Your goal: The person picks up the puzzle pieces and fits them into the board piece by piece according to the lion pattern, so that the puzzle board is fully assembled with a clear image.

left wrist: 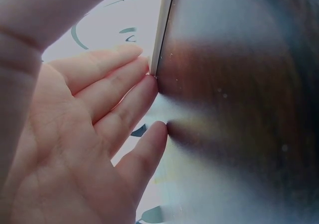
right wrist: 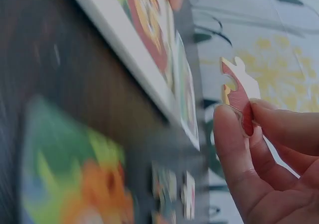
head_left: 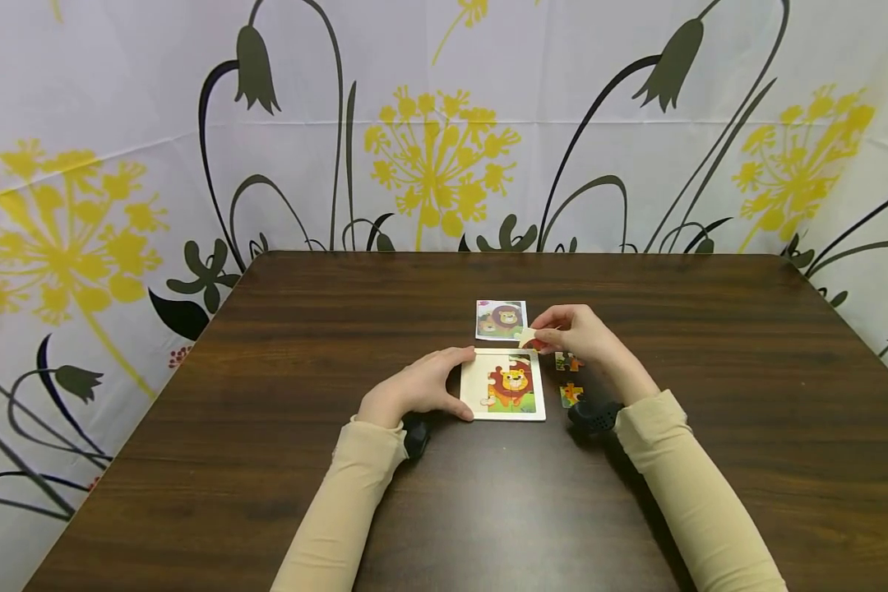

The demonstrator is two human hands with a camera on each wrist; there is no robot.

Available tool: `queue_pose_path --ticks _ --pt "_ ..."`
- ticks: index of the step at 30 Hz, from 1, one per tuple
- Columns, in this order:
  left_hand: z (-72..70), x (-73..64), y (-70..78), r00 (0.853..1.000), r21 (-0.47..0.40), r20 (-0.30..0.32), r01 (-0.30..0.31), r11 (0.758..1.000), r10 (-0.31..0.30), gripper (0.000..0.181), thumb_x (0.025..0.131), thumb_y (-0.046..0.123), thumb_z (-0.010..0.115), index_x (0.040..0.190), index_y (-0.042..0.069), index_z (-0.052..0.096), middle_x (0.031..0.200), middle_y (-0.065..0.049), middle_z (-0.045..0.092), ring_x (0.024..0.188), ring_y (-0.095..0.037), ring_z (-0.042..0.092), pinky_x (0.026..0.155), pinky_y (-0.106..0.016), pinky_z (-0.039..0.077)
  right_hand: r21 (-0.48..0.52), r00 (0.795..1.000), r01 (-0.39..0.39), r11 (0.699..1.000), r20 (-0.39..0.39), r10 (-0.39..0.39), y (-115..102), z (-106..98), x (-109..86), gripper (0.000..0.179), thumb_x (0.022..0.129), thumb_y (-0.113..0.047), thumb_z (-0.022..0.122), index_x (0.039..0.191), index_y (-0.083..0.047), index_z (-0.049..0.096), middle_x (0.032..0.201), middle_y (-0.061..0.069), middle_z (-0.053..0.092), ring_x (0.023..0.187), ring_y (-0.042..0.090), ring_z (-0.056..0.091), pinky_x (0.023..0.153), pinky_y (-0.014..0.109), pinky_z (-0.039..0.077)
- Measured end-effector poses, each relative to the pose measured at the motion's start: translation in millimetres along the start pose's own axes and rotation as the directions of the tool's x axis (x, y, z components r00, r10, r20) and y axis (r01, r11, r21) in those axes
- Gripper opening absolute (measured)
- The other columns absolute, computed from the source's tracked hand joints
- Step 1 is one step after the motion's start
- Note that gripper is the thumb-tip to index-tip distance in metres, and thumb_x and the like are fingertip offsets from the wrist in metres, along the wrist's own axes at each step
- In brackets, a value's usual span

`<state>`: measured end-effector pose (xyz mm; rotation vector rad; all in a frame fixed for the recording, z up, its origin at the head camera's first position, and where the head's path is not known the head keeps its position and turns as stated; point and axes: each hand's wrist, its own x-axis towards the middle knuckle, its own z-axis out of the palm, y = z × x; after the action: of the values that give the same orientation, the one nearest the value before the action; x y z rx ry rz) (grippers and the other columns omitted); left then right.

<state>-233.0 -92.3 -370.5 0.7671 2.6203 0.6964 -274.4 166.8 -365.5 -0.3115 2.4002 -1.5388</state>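
Your right hand [head_left: 580,333] is pinching a small puzzle piece [right wrist: 239,97] between the thumb and a fingertip. The piece is red with a bit of yellow on its edge, and it sits right at the tips of your fingers. It is held up off the table [head_left: 503,518] and apart from the wooden tray [head_left: 477,378], near the tray's far right corner.

Your left hand [head_left: 422,386] is spread out, with the thumb and fingers wide apart. It rests along the near side of the tray for that hand — fingers by the far corner, thumb by the close corner. A fingertip touches the tray's edge.

The tray lies flat just to the right of your left hand. Inside it, on the side away from that hand, some joined pieces [head_left: 514,385] show an orange lion with a red-brown mane. The side closest to your left hand shows plain pale wood.

Just under your right hand, close to your wrist, lie loose pieces [head_left: 571,395] with green and orange on them. The wrist view shows them too, but they are blurry there. Just to the left of your right fingertips — past the tray — is a picture card [head_left: 499,319] with lions on it.
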Motion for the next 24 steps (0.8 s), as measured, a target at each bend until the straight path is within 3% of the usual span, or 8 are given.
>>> queue_pose_path --ticks 5,12,20,24 --pt "-0.8 -0.7 0.5 1.0 0.005 0.004 0.0 1.0 0.0 0.09 0.069 0.029 0.084 0.141 0.001 0.039 0.147 -0.015 0.039 0.136 -0.028 0.037 0.113 -0.04 0.03 0.017 0.999 0.039 0.999 0.011 -0.039 -7 19 1.6 0.018 0.091 -0.003 0.058 0.103 0.009 0.062 0.092 0.02 0.064 0.076 0.016 0.066 0.076 0.039 0.058" --pt "-2.0 -1.4 -0.4 1.0 -0.011 0.01 0.013 1.0 -0.012 0.09 0.069 0.029 0.084 0.141 0.002 0.039 0.147 -0.014 0.039 0.137 -0.028 0.036 0.113 -0.04 0.029 -0.042 0.995 0.097 0.994 0.011 -0.097 -6 37 6.9 0.013 0.088 -0.002 0.061 0.097 0.008 0.064 0.086 0.019 0.067 0.071 0.017 0.062 0.069 0.031 0.057" --pt "-3.5 -1.1 -1.0 1.0 -0.01 0.013 0.01 1.0 -0.01 0.09 0.069 0.03 0.084 0.142 0.002 0.038 0.148 -0.013 0.039 0.137 -0.027 0.035 0.114 -0.04 0.028 -0.083 0.992 0.123 0.989 0.029 -0.121 -10 47 11.3 0.011 0.087 -0.002 0.062 0.093 0.007 0.066 0.078 0.018 0.065 0.061 0.015 0.056 0.057 0.023 0.049" --pt "-3.8 -0.5 -0.1 1.0 -0.018 0.011 0.001 1.0 -0.001 0.091 0.069 0.03 0.084 0.141 0.001 0.038 0.146 -0.014 0.04 0.136 -0.027 0.037 0.113 -0.04 0.029 -0.112 0.994 0.106 0.988 0.034 -0.103 -10 46 11.9 0.011 0.087 -0.002 0.063 0.092 0.006 0.067 0.079 0.017 0.067 0.063 0.014 0.058 0.06 0.022 0.05"
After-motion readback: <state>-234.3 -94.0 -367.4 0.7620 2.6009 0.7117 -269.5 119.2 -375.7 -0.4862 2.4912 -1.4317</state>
